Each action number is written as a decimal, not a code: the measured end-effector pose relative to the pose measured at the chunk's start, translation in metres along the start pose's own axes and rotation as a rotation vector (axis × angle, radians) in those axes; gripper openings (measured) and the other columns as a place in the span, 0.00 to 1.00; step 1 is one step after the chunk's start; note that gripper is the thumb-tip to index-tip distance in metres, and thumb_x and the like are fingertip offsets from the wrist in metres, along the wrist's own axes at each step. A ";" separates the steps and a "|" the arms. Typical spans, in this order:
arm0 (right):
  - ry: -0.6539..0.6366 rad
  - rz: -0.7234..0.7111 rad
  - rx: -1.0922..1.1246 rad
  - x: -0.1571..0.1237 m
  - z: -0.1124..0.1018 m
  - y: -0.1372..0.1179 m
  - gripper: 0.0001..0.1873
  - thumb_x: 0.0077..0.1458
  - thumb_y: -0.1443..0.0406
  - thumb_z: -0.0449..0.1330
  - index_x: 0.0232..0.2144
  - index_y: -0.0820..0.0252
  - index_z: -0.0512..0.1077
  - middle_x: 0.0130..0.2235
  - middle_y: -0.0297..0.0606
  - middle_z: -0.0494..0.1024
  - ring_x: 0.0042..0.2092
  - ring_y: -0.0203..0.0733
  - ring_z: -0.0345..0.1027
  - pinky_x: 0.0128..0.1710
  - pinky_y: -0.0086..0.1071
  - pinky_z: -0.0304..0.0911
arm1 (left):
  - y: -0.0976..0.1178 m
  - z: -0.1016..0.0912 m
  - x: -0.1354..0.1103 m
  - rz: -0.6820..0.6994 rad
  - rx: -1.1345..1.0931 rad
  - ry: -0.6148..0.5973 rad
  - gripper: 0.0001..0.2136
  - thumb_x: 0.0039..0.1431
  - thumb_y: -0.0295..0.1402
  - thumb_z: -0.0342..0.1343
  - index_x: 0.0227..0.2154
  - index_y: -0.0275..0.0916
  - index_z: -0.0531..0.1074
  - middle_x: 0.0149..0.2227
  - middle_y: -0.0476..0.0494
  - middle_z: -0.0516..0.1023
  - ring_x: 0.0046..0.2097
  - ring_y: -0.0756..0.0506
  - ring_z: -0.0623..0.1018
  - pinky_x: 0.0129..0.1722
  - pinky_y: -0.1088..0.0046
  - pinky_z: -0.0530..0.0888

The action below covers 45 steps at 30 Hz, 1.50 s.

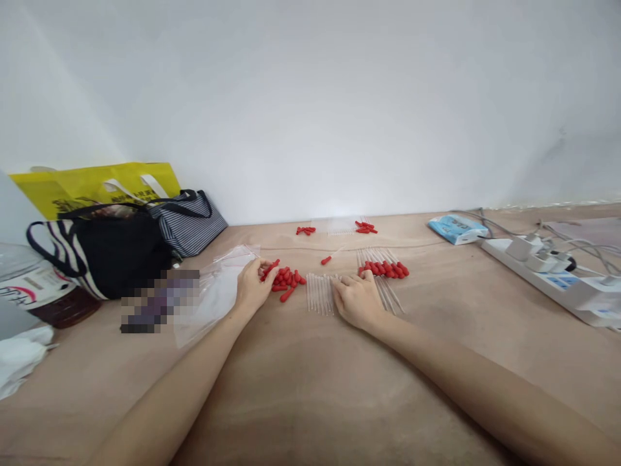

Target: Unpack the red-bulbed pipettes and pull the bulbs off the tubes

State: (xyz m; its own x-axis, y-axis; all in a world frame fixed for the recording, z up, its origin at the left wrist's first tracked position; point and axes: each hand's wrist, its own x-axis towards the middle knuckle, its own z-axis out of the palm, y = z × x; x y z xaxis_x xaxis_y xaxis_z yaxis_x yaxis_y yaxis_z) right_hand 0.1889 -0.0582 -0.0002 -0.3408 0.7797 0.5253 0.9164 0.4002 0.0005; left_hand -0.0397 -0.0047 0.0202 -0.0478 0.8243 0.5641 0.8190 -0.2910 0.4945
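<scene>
My left hand [253, 285] pinches a red rubber dropper bulb [272, 266] at the left edge of a loose pile of red bulbs [290, 278]. My right hand [361, 299] rests with bent fingers at the right end of a row of bare glass dropper tubes [317, 294]. Whatever lies under its fingertips is hidden. Just beyond it, several glass droppers lie side by side with red bulbs [388, 269] fitted on them. A single red bulb [326, 261] lies between the pile and these droppers. Clear plastic bags [208, 301] lie beside my left forearm.
Toward the wall are two small groups of red bulbs [305, 230] [365, 228] and more glass tubes [342, 226]. A blue tissue pack [457, 229] and a white power strip [548, 278] with cables occupy the right. Bags [121, 252] and a bottle [46, 285] stand left.
</scene>
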 end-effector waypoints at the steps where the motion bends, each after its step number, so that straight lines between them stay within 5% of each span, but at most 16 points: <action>1: -0.014 0.001 0.000 0.000 0.000 -0.002 0.10 0.52 0.68 0.49 0.28 0.63 0.70 0.28 0.39 0.74 0.31 0.39 0.63 0.32 0.36 0.39 | 0.000 0.001 0.001 -0.011 0.010 0.001 0.08 0.48 0.37 0.53 0.27 0.37 0.69 0.28 0.47 0.72 0.28 0.49 0.69 0.29 0.74 0.68; 8: -0.013 -0.011 0.038 -0.003 -0.007 -0.006 0.19 0.57 0.56 0.45 0.28 0.62 0.70 0.29 0.41 0.74 0.33 0.41 0.64 0.34 0.36 0.40 | -0.006 -0.004 0.005 -0.070 -0.001 0.052 0.12 0.50 0.42 0.51 0.29 0.38 0.71 0.29 0.47 0.74 0.29 0.48 0.71 0.31 0.73 0.68; 13: 0.069 -0.012 0.103 -0.016 -0.014 0.014 0.19 0.58 0.60 0.46 0.24 0.59 0.71 0.24 0.35 0.73 0.29 0.36 0.62 0.34 0.35 0.40 | -0.001 -0.013 0.006 0.111 0.123 0.184 0.11 0.53 0.38 0.49 0.29 0.38 0.72 0.32 0.44 0.74 0.36 0.44 0.70 0.41 0.66 0.66; 17: 0.145 -0.129 0.106 -0.034 -0.019 0.036 0.18 0.56 0.62 0.48 0.20 0.59 0.72 0.19 0.33 0.69 0.26 0.34 0.58 0.34 0.34 0.41 | 0.025 0.000 0.012 0.280 0.198 -0.041 0.08 0.50 0.37 0.52 0.26 0.40 0.73 0.33 0.45 0.73 0.40 0.42 0.69 0.44 0.63 0.64; 21: 0.145 -0.221 0.134 -0.046 -0.024 0.049 0.18 0.56 0.61 0.49 0.21 0.58 0.73 0.18 0.32 0.66 0.26 0.34 0.56 0.35 0.34 0.43 | 0.057 0.036 0.031 0.226 0.309 -0.362 0.09 0.50 0.38 0.52 0.32 0.41 0.73 0.40 0.43 0.72 0.46 0.41 0.67 0.48 0.62 0.61; 24: 0.102 -0.257 0.217 -0.049 -0.027 0.053 0.15 0.53 0.55 0.52 0.30 0.55 0.74 0.21 0.32 0.69 0.29 0.35 0.57 0.36 0.34 0.43 | 0.071 0.065 0.051 0.143 0.330 -0.432 0.13 0.47 0.40 0.54 0.34 0.40 0.72 0.42 0.41 0.72 0.46 0.40 0.69 0.45 0.63 0.63; 30: 0.029 -0.295 0.218 -0.047 -0.025 0.069 0.23 0.47 0.47 0.53 0.38 0.53 0.73 0.23 0.33 0.69 0.31 0.37 0.57 0.36 0.34 0.44 | 0.080 0.094 0.065 0.065 0.358 -0.557 0.10 0.40 0.41 0.59 0.18 0.39 0.72 0.28 0.42 0.75 0.38 0.40 0.73 0.38 0.66 0.67; 36: 0.032 -0.284 0.188 -0.044 -0.018 0.079 0.27 0.46 0.44 0.52 0.39 0.55 0.73 0.23 0.35 0.70 0.32 0.38 0.57 0.36 0.34 0.45 | 0.085 0.084 0.052 0.147 0.338 -0.411 0.09 0.49 0.36 0.53 0.20 0.36 0.71 0.34 0.38 0.73 0.45 0.39 0.69 0.42 0.64 0.65; 45: 0.044 -0.233 0.165 -0.039 -0.015 0.076 0.27 0.47 0.45 0.51 0.38 0.56 0.73 0.25 0.36 0.71 0.33 0.39 0.59 0.37 0.35 0.44 | 0.059 0.027 -0.010 0.299 0.055 -0.169 0.06 0.55 0.33 0.47 0.28 0.37 0.65 0.29 0.45 0.72 0.35 0.45 0.71 0.36 0.68 0.67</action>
State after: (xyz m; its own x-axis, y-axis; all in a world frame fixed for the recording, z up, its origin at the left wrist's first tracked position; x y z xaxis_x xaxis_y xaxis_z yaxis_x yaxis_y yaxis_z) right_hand 0.2753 -0.0655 -0.0079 -0.5256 0.6369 0.5640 0.7667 0.6419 -0.0104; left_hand 0.0242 -0.0168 0.0262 0.2903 0.7769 0.5586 0.8126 -0.5085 0.2848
